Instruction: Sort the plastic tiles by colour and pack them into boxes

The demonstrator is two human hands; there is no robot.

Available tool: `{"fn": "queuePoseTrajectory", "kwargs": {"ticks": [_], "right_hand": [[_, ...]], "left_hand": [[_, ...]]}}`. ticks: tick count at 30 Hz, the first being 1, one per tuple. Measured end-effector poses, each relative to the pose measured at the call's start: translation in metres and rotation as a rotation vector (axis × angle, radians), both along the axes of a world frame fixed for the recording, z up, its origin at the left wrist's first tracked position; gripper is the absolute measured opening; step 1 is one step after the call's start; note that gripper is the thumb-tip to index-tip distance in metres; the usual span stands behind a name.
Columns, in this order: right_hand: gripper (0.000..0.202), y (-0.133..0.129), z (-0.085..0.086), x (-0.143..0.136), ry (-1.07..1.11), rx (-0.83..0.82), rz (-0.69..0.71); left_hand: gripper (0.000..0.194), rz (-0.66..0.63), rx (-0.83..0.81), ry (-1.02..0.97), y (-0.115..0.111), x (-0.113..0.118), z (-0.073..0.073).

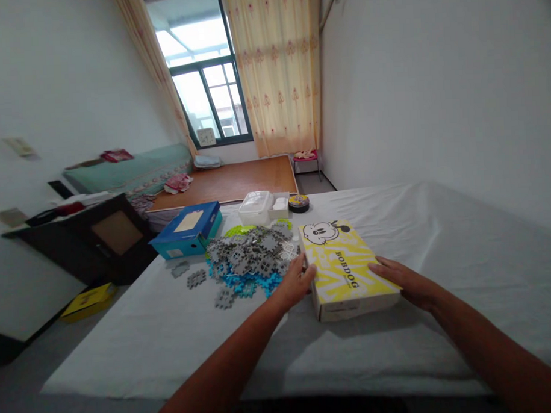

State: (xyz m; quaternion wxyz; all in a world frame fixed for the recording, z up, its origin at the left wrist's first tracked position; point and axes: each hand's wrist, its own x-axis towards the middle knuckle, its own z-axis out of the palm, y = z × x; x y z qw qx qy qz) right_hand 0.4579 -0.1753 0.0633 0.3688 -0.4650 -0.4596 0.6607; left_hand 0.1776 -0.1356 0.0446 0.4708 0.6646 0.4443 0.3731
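A yellow and white cardboard box (343, 261) printed "BOBDOG" with a cartoon dog face lies on the cloth-covered table, its lid on. My left hand (298, 278) grips the box's left side, thumb near the top edge. At the opposite side, my right hand (398, 277) holds the right edge with its fingers over the lid; its underside is hidden. Just left of the box rises a heap of grey interlocking plastic pieces (250, 249), with blue pieces (246, 286) along its front and lime green ones (240, 230) behind.
A blue shoebox (186, 231) stands left of the heap. Behind it are a clear plastic container (255, 208), a small white box (279, 205) and a round dark tin (299, 202). A yellow box (89, 302) sits on the floor at left, below a dark cabinet (118, 230).
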Motion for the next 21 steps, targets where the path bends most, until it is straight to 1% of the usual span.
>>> {"fn": "queuePoseTrajectory", "kwargs": {"ticks": [2,4,7,9,10,13,15,17,19,21], "right_hand": [[0.064,0.000,0.004,-0.002,0.051,-0.022,-0.017],[0.066,0.004,0.014,-0.006,0.094,-0.003,-0.049],[0.068,0.025,0.027,-0.008,0.136,0.063,-0.089],[0.064,0.052,0.032,-0.005,0.146,0.129,-0.152],[0.061,0.069,0.033,-0.001,0.148,0.157,-0.192],[0.050,0.126,0.032,0.014,0.152,0.173,-0.333],[0.045,0.164,0.032,0.021,0.153,0.135,-0.427],[0.042,0.196,0.032,0.023,0.138,0.090,-0.493],[0.040,0.220,0.031,0.019,0.092,0.064,-0.518],[0.038,0.238,0.027,0.012,0.025,0.081,-0.515]], "left_hand": [[0.050,0.012,-0.037,-0.050,0.005,0.003,0.003],[0.051,0.033,-0.038,-0.100,0.013,0.006,0.010],[0.056,0.064,-0.033,-0.165,0.030,0.008,0.022],[0.056,0.079,-0.018,-0.178,0.039,0.007,0.025],[0.054,0.084,0.005,-0.176,0.042,0.004,0.025],[0.045,0.075,0.132,-0.132,0.045,-0.009,0.017],[0.040,0.049,0.200,-0.062,0.040,-0.022,0.013],[0.037,0.029,0.241,0.015,0.032,-0.038,0.014],[0.034,0.027,0.269,0.066,0.022,-0.056,0.019],[0.031,0.044,0.285,0.091,0.013,-0.077,0.027]]}}
